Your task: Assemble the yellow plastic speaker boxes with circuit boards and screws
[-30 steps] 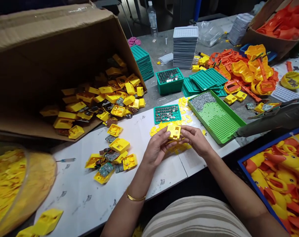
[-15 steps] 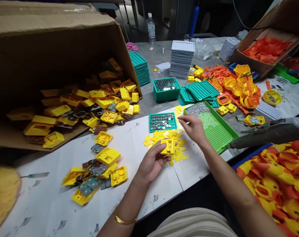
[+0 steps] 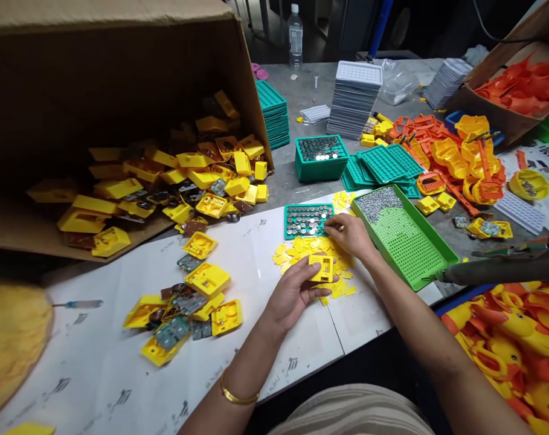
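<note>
My left hand (image 3: 296, 293) grips a small yellow plastic housing (image 3: 322, 268) just above a heap of small flat yellow pieces (image 3: 308, 251) on the white paper. My right hand (image 3: 350, 234) reaches to the near right edge of a small teal tray of button cells (image 3: 307, 219). Its fingers are curled in a pinch at the tray's rim, and what they hold is too small to see.
A tipped cardboard box (image 3: 120, 78) spills yellow housings (image 3: 202, 181) at left. More housings with circuit boards (image 3: 186, 305) lie on the paper. A green tray of metal bits (image 3: 403, 235) sits right of my hands. Teal trays, white tray stacks (image 3: 353, 99) and orange parts (image 3: 455, 151) fill the back.
My right hand let go of the housing, swung toward the green tray, then came back left to the button-cell tray. My left hand kept the housing and lowered it.
</note>
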Tool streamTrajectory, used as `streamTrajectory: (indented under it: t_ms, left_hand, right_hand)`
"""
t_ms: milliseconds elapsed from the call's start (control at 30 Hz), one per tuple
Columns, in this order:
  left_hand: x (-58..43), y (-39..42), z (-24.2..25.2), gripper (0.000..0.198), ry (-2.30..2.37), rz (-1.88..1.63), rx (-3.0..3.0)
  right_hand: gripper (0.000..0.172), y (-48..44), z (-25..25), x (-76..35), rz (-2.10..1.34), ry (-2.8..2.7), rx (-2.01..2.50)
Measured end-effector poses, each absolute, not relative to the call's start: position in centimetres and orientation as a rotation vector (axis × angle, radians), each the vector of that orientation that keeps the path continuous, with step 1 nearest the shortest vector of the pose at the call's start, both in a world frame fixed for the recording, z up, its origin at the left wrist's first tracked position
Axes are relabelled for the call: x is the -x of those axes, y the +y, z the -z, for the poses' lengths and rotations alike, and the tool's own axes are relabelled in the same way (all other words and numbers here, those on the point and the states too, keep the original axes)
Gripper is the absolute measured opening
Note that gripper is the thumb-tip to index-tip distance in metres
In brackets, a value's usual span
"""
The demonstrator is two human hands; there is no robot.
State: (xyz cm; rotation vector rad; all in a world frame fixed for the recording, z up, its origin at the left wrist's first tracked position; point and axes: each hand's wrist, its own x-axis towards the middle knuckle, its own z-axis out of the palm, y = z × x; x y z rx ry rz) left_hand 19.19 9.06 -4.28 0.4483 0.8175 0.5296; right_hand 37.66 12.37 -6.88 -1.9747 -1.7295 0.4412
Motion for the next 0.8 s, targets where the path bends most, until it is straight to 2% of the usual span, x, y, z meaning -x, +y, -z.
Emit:
streamTrajectory:
  t_ms: [133,433,567,633,800]
  left_hand:
    - [-19.0,9.3,4.3,0.020,0.853,-0.542,-0.473]
    - [-18.8,9.8,4.6,0.029,0.912,-0.622,-0.520]
    - [-18.8,10.1,4.9,0.029,0.935,-0.673,-0.533]
    - [-18.8,10.0,5.0,0.027,0.919,-0.681,-0.543]
    - [-19.0,9.8,5.4,0.027,0.904,-0.680,-0.555]
  right_hand:
    - [0.021,12.8,6.9,-37.6,-0.460,-1.792,1.905]
    - [0.013,12.0,5.7,-37.5,-0.573,-1.755,1.809]
    - [0.008,9.1,4.2,-36.5,-0.729,-1.645,1.567]
    - [0.006,8.0,3.9,-35.8,-0.678,-1.679,1.472]
    - [0.015,7.4,4.4,-34.5,-0.354,-1.943,1.483]
